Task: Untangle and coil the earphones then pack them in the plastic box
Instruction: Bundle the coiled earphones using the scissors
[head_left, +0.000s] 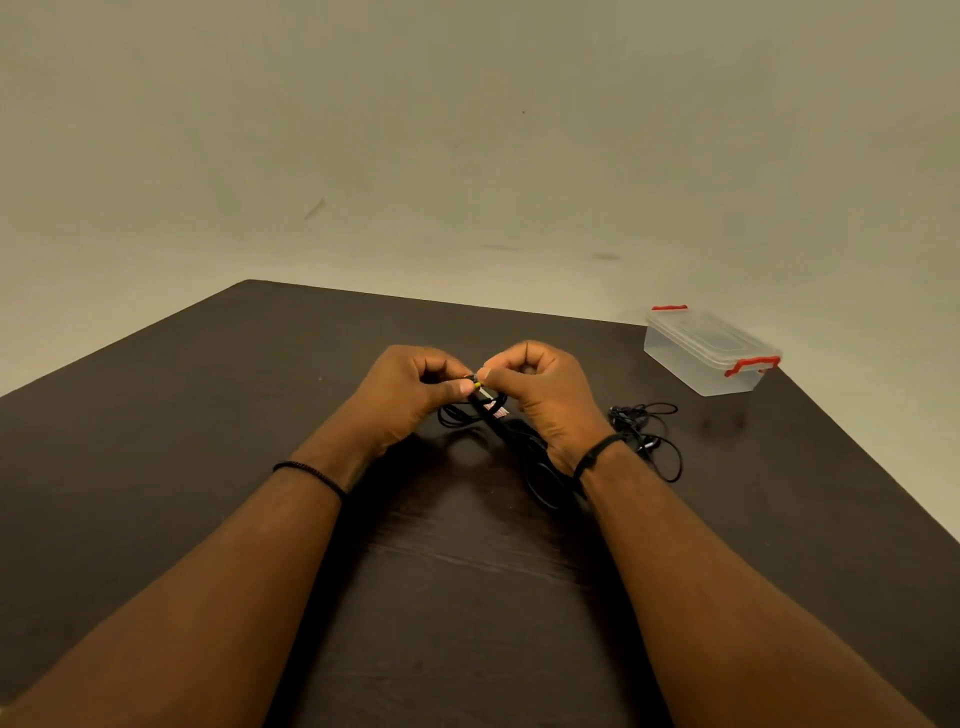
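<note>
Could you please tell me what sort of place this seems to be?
Probably a plain indoor room set up for the task: a dark wooden table against a bare beige wall, holding only earphone cables and a clear plastic box.

The light is dim and warm, with a yellowish cast over the wall (467, 130). My forearms throw soft, wide shadows onto the dark table (156, 389) toward 12 o'clock, so the light seems to come from behind me. There is no glare. The wide lens bends the table edges at 3 and 9 o'clock. Fine detail at my fingers (465, 385) is soft.
</note>
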